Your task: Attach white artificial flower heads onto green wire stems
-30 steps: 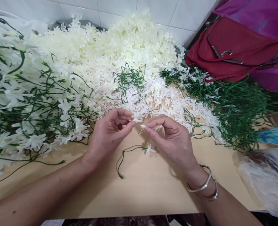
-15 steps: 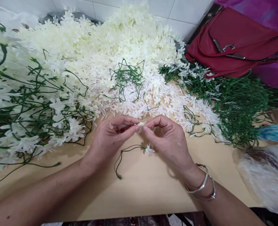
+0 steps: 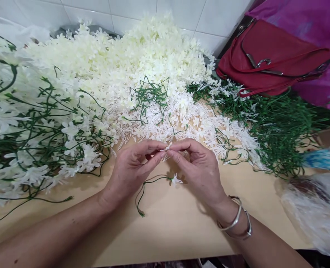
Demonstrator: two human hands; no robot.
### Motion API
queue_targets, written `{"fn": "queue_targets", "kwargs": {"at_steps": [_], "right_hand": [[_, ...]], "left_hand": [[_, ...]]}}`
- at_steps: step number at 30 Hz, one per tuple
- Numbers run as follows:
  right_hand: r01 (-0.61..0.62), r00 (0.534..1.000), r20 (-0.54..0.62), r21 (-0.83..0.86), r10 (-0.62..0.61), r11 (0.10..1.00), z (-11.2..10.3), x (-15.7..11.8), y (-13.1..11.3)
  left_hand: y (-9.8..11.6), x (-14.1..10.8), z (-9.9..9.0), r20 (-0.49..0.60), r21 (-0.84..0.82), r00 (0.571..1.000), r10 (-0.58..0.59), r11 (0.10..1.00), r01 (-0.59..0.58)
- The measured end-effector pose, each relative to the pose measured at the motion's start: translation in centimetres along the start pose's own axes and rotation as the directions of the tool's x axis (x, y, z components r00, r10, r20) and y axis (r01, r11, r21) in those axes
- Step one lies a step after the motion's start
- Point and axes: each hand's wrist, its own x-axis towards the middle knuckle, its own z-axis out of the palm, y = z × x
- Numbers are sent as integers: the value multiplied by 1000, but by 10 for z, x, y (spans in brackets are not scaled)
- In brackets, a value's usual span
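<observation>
Between my two hands is a small white flower piece (image 3: 167, 148), pinched at the fingertips. My left hand (image 3: 134, 165) grips it from the left with thumb and forefinger. From the right, my right hand (image 3: 199, 167), with a silver bangle on the wrist, pinches the same piece. Just below them on the table lies a green stem (image 3: 144, 190) with a white flower (image 3: 176, 180) at its right end. Beyond my fingertips spreads a layer of thin white stamens (image 3: 153, 124), with a tangle of green stems (image 3: 150, 95) on top.
Cream blossoms (image 3: 153, 48) are heaped at the back. Stemmed white flowers (image 3: 42, 141) fill the left side. Green stems (image 3: 282, 126) are piled at the right, near a red handbag (image 3: 282, 56). A clear plastic bag (image 3: 318, 212) lies on the table (image 3: 153, 238) at the right.
The white piece has turned slightly between my fingertips, which have drawn a little closer together. The whole view has shifted slightly.
</observation>
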Motion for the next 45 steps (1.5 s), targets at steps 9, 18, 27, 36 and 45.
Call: {"fn": "queue_targets", "kwargs": {"at_steps": [9, 18, 27, 36, 45], "right_hand": [[101, 994, 27, 37, -102, 994, -2, 7, 3], [159, 987, -6, 67, -158, 985, 3, 2, 4], [211, 977, 5, 32, -211, 977, 1, 1, 4], [328, 945, 7, 28, -328, 944, -4, 3, 5], [331, 940, -61, -69, -335, 941, -2, 3, 4]], "left_hand": [[-7, -3, 0, 25, -31, 999, 31, 999, -30], [0, -3, 1, 7, -234, 996, -89, 968, 89], [5, -1, 0, 89, -408, 986, -142, 897, 166], [2, -3, 0, 63, -339, 997, -49, 938, 68], [10, 3, -4, 12, -267, 998, -61, 962, 62]]}}
